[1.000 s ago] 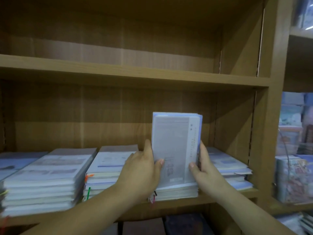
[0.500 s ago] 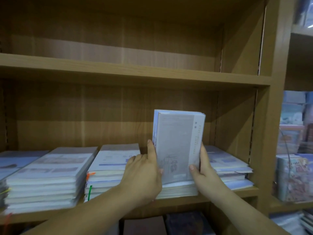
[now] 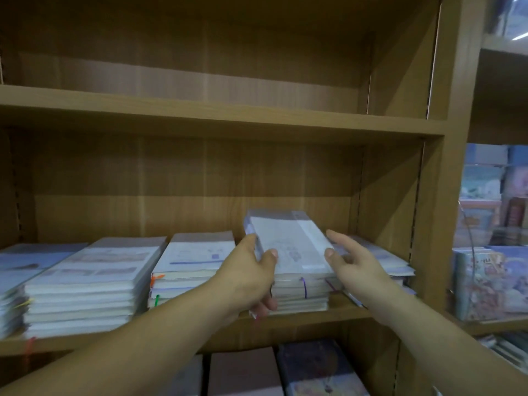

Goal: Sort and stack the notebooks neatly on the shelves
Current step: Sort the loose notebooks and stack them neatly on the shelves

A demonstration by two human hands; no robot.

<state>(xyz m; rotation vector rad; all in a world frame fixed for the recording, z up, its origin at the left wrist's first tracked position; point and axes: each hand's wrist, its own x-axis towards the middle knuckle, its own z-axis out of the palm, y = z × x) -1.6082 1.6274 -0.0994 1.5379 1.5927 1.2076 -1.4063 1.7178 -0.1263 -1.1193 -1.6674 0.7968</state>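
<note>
While the top notebook (image 3: pixel 288 244) lies cover up on a pile (image 3: pixel 300 292) of notebooks, right of middle on the middle shelf (image 3: pixel 314 317), the left hand (image 3: pixel 245 278) grips its left edge, thumb pressed on the cover and fingers curled down the pile's left side. Whether the notebook lies fully flat cannot be told through the blur. The right hand (image 3: pixel 353 261) is spread, fingers straight and apart, its thumb tip at the notebook's near right corner and clasping nothing. Just left stands a second stack (image 3: pixel 188 270), and further left a wider stack (image 3: pixel 85 284). Behind the right hand, a lower stack (image 3: pixel 383 258) sits against the right wall. Dark-covered books (image 3: pixel 317 367) lie on the shelf below.
</note>
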